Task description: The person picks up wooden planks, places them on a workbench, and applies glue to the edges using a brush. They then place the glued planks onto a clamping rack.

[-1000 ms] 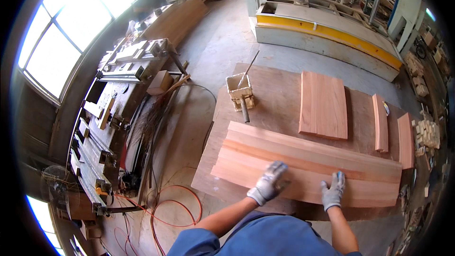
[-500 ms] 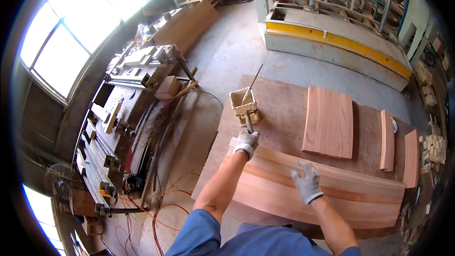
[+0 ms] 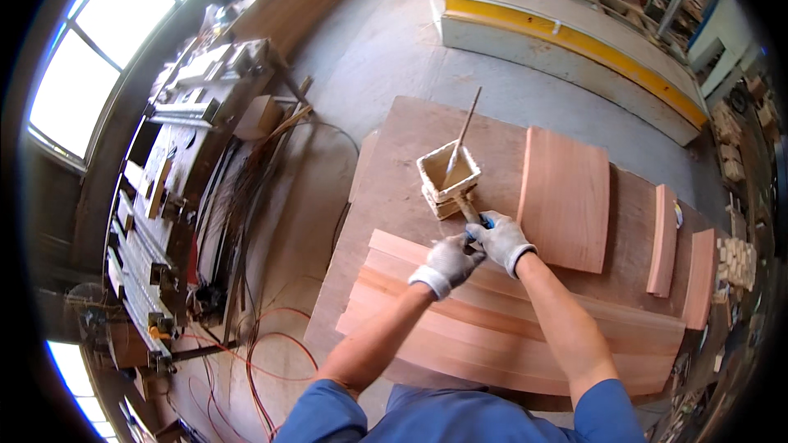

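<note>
My left hand (image 3: 451,265), in a whitish work glove, is closed near the lower end of a thick brownish tool handle (image 3: 467,208). My gloved right hand (image 3: 500,239) is closed just beside it, with a bit of blue showing at its fingers. The handle's far end meets a square, glue-crusted box (image 3: 437,189); whether they are joined I cannot tell. A thin stick (image 3: 467,125) leans out of the box. Below my hands lies a wide curved panel of reddish wood strips (image 3: 492,321).
The brown tabletop (image 3: 406,143) also carries a smaller curved wood panel (image 3: 565,198) and two narrow curved pieces, one being a strip (image 3: 662,240). A cluttered clamp bench (image 3: 176,164) stands left, with orange hoses (image 3: 254,369) on the floor. A yellow-edged machine (image 3: 566,37) stands beyond.
My right hand has moved from above the wide panel up to the handle, beside my left hand. The view has shifted, and the handle now slants toward the right hand.
</note>
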A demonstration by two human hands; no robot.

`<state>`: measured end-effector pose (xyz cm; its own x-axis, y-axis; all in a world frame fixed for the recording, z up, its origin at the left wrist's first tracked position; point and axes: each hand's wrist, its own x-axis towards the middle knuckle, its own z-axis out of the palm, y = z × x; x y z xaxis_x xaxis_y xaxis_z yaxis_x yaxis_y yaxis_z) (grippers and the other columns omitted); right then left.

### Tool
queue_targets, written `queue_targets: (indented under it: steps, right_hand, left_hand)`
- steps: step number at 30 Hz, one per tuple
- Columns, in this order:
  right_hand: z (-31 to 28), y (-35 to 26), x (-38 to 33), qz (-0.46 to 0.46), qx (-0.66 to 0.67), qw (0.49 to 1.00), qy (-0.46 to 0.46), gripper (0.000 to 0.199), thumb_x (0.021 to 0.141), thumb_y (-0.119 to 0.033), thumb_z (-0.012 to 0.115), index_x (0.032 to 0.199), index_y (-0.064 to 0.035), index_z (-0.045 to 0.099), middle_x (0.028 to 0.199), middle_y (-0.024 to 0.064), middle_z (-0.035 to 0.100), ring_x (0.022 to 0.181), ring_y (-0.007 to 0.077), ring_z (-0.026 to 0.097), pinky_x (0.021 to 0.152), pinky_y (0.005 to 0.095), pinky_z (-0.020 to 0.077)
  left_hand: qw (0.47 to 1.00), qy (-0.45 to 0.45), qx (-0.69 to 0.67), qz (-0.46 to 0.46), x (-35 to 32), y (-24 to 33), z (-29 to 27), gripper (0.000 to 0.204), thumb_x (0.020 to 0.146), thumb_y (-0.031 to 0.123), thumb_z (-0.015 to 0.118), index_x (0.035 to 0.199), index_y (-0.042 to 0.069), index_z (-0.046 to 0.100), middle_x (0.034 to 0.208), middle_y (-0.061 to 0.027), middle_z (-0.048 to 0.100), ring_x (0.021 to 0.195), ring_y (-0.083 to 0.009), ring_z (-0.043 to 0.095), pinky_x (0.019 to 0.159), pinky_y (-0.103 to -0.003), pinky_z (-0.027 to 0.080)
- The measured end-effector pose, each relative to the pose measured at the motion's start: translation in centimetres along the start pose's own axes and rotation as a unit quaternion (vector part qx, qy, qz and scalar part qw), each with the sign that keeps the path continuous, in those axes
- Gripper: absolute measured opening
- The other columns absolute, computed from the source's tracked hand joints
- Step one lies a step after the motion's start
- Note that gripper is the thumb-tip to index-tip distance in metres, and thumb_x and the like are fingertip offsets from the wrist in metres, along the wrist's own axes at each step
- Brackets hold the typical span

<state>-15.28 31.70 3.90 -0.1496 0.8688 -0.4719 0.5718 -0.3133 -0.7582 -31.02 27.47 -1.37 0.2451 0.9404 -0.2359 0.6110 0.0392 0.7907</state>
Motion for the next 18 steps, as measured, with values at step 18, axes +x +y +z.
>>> queue_targets:
  steps: [18]
  right_hand:
    - [2.6,-1.8,3.1,0.04,-0.088,0.994,0.056,0.031,0.085,-0.029,0.069,0.102,-0.0026,0.07,0.105,0.0274,0.071,0.105,0.0446,0.067,0.093,0.0505,0.0521]
  left_hand:
    - [0.976,0.036,0.143,-0.159,7.8,-4.6,-8.8,0.061,0.074,0.045,0.082,0.126,0.015,0.067,0.12,-0.0174,0.072,0.115,-0.0363,0.067,0.1,-0.046,0.053]
